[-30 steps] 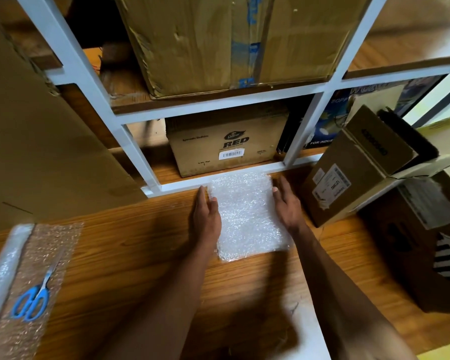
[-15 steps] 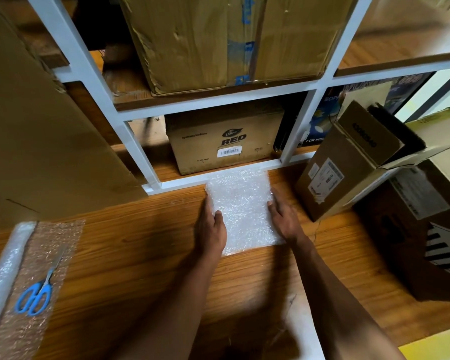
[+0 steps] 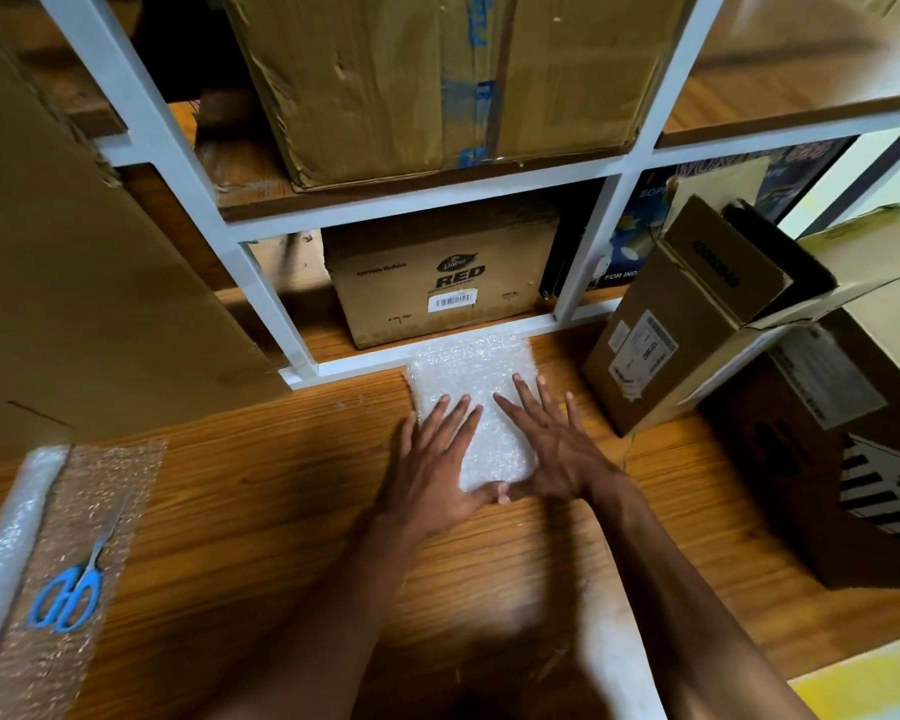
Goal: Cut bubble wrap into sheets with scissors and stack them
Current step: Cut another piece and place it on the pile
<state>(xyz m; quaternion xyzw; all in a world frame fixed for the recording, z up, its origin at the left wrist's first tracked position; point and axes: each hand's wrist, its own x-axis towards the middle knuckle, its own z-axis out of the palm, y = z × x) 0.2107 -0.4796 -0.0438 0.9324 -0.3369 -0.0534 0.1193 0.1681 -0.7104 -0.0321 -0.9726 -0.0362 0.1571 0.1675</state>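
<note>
A stack of cut bubble wrap sheets (image 3: 471,368) lies on the wooden table against the white shelf frame. My left hand (image 3: 434,459) lies flat on its near left part, fingers spread and straight. My right hand (image 3: 552,439) lies flat on its near right part, fingers also spread; the two thumbs meet at the stack's near edge. Far left on the table, blue-handled scissors (image 3: 71,589) rest on a long strip of uncut bubble wrap (image 3: 48,511), well away from both hands.
A white-framed shelf (image 3: 427,361) with cardboard boxes, one marked RED (image 3: 445,283), stands right behind the stack. An open carton (image 3: 697,314) and a larger box (image 3: 853,459) crowd the right side. A big cardboard sheet (image 3: 74,283) leans at the left.
Both hands moved from the stack's side edges onto its top, nearer its front edge, and now lie flat with fingers spread. The scissors and the strip have not moved.
</note>
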